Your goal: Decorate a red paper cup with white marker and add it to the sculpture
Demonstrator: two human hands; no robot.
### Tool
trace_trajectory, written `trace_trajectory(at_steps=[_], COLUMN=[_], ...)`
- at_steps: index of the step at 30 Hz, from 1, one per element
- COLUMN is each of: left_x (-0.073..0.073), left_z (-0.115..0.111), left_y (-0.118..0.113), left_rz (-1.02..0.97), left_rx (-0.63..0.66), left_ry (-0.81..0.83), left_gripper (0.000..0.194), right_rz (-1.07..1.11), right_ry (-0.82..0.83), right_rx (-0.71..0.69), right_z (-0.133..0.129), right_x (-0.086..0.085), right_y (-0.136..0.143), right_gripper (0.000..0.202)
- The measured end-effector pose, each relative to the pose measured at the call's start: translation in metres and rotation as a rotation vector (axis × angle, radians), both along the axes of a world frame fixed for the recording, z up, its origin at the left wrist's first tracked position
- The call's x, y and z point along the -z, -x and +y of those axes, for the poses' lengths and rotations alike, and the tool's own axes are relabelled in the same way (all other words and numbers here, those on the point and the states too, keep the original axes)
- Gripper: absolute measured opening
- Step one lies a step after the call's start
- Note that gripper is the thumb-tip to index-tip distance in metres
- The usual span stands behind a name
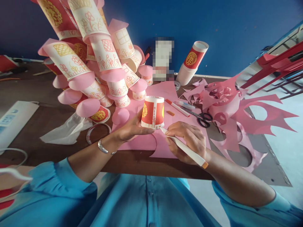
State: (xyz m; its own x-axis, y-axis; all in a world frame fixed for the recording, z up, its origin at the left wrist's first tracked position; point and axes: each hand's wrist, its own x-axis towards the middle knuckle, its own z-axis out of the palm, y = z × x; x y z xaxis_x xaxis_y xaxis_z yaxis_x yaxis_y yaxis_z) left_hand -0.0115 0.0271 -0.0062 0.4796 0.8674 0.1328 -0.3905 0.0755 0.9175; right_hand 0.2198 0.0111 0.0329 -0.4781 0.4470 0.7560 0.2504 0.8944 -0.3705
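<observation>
My left hand (133, 128) is closed round the lower left of a red paper cup (153, 112) with gold emblems and a white band at its base. The cup stands upright over pink paper (142, 143). In my right hand (188, 140) is a white marker pen (187, 150) with an orange end cap, its tip touching or very close to the cup's bottom band. An orange pen cap (170, 113) and a white-and-red marker (178, 108) lie on the paper just beyond. Whether the tip leaves a mark is too small to see.
Stacked decorated cups with pink paper discs (106, 56) tower at the left. Scissors (204, 119) and cut pink scraps (227, 107) lie at the right. A stack of cups (193, 63) stands by the blue wall. A tape roll (98, 132) and crumpled white plastic (67, 129) lie left.
</observation>
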Motion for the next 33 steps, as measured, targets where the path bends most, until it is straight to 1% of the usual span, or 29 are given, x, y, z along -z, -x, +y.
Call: trace_trajectory(at_steps=[4, 10, 15, 18, 21, 25, 27, 33], left_x=[-0.0015, -0.0023, -0.0033, -0.003, -0.0021, -0.0011, -0.0009, -0.0031], left_z=[-0.0007, 0.0, -0.0017, -0.0019, -0.0007, 0.0008, 0.001, 0.0011], left_y=[-0.001, -0.0013, -0.0008, -0.0008, -0.0014, -0.0021, -0.0021, -0.0021], left_rz=[-0.007, -0.02, -0.021, -0.021, -0.031, -0.035, -0.036, -0.038], left_rx=[-0.008, 0.015, 0.001, -0.002, 0.027, 0.055, 0.052, 0.055], left_ry=[0.002, 0.007, 0.043, 0.063, 0.042, 0.004, -0.001, -0.003], left_gripper=[0.064, 0.065, 0.076, 0.077, 0.071, 0.051, 0.045, 0.044], right_rz=[0.004, 0.008, 0.003, -0.001, 0.006, 0.006, 0.002, -0.008], right_ry=[-0.016, -0.022, -0.013, -0.011, -0.013, -0.013, -0.022, -0.032], right_rx=[0.004, -0.001, -0.01, -0.016, -0.023, -0.024, -0.011, 0.024], right_z=[0.0007, 0.0009, 0.0003, 0.0003, 0.0006, 0.0012, 0.0013, 0.0006], right_x=[0.0005, 0.0003, 0.0009, 0.0011, 0.001, 0.0005, 0.0002, -0.0004], right_y=[0.0005, 0.0008, 0.0007, 0.001, 0.0009, 0.0006, 0.0008, 0.0021], right_gripper=[0.017, 0.02, 0.021, 0.022, 0.024, 0.024, 0.023, 0.019])
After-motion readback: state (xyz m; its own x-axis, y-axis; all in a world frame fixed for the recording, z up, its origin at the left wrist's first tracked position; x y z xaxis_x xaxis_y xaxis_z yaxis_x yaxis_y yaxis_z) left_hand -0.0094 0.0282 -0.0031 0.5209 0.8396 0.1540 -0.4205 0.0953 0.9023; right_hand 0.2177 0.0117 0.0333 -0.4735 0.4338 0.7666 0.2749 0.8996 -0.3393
